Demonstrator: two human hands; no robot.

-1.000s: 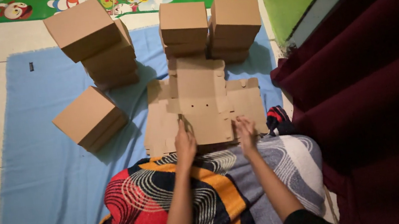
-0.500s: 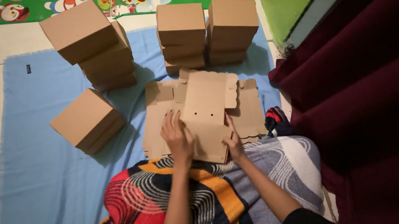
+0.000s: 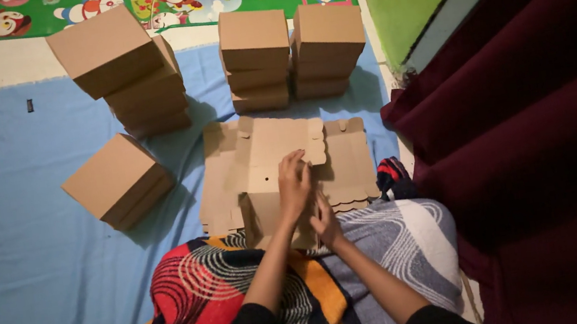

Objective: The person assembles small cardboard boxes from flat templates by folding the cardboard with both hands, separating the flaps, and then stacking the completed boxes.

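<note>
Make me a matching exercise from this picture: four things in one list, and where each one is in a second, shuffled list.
Things:
1. left hand
2. lone closed box
3. dark red curtain
4. cartoon mat

Places:
A. along the right edge of the view
B. at the top, beyond the blue sheet
C. on the half-folded cardboard
D. lying tilted on the blue sheet, left of the flat cardboard

Pairs: 1-C, 2-D, 3-A, 4-B

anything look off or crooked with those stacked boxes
Yes: the top box of the left stack sits twisted and overhangs the boxes below. A single box lies apart from the stacks on the blue mat, turned at an angle. The two right stacks look tidy.
</note>
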